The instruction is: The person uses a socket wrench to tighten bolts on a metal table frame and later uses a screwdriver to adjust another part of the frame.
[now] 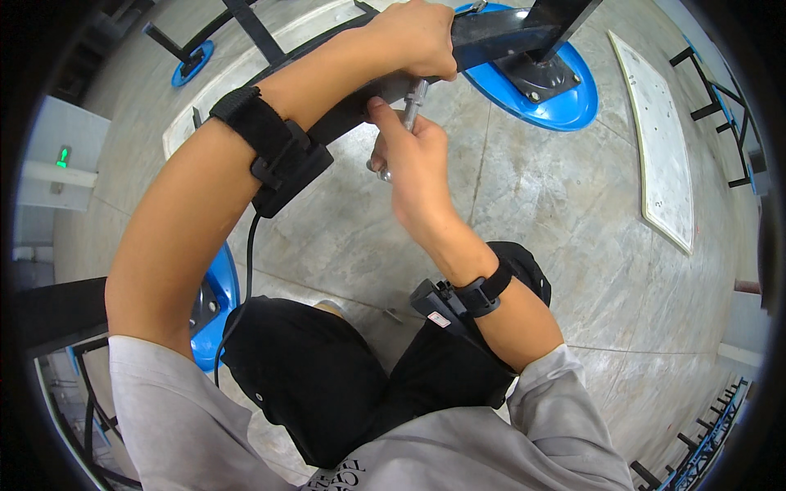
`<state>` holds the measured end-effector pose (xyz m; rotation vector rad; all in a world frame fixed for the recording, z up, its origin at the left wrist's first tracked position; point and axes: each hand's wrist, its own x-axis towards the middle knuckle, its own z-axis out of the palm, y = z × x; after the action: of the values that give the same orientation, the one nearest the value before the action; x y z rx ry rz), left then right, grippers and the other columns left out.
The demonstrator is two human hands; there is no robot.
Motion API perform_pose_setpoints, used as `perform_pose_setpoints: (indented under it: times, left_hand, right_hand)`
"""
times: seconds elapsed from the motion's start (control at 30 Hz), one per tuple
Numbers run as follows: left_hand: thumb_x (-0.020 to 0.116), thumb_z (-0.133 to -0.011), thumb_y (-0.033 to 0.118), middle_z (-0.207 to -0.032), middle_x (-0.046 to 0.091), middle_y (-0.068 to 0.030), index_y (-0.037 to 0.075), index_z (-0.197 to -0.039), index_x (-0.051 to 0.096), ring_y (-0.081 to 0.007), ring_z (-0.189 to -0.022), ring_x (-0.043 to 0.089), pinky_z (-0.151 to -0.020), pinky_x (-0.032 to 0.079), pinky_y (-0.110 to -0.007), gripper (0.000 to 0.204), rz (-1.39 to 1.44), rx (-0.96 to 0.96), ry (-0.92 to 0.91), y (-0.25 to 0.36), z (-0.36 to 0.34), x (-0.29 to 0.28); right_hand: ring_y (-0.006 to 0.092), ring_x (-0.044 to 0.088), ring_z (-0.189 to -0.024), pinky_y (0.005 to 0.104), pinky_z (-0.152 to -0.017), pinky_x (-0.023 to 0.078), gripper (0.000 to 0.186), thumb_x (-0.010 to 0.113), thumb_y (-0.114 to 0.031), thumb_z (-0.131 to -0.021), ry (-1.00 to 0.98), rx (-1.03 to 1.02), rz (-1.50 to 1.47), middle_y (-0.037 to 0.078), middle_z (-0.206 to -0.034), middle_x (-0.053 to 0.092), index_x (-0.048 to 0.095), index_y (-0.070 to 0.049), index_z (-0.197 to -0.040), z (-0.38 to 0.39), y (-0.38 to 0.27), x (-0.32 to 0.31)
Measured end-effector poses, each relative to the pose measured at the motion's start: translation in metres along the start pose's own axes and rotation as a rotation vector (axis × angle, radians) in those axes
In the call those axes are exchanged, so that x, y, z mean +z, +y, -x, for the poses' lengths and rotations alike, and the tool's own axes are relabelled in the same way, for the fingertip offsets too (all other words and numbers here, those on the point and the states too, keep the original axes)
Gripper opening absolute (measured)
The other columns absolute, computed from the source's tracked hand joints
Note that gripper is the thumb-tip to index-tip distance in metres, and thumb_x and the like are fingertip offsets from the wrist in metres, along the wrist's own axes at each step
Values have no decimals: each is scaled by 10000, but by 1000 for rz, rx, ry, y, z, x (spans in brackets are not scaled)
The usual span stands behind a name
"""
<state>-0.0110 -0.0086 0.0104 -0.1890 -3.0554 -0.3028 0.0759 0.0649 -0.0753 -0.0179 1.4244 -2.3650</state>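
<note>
Grey floor [532, 204]; white board [659, 147] right, blue disc [565, 113] far. Left forearm [315, 69] hides part of black frame [495, 37]. Right hand [422, 155] closed round wrench [415, 96], at frame's near edge; left hand [417, 37] curled at frame, grip unclear.

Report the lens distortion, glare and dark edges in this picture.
Head view: black vignetting rings the rim; the long white rectangular board bows with fisheye distortion; pale glare mottles the grey floor; the silvery metal rod-shaped tool in the bare right hand catches bright highlights.
</note>
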Motion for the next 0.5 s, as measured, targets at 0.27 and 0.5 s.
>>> perform_pose_setpoints:
  times: [0.27,0.5]
  left_hand:
    - [623,-566,202,-743,608,-256,-40,-737,618,-376,-738,612,-688,501,-404,297,-14,28,40,0,-2,6]
    - [626,-568,205,-749,609,-253,-32,-739,625,-367,-747,614,-694,503,-393,292,11,55,63,-2,8,-1]
  right_hand:
    - [81,388,-427,233,-427,308,199,644,-171,-779,19,-29,59,-4,-494,440,567,-3,-706,1,-3,0]
    - [84,351,-426,245,-437,326,201,608,-170,-808,-64,103,-180,-7,-513,442,570,0,-708,2,-2,2]
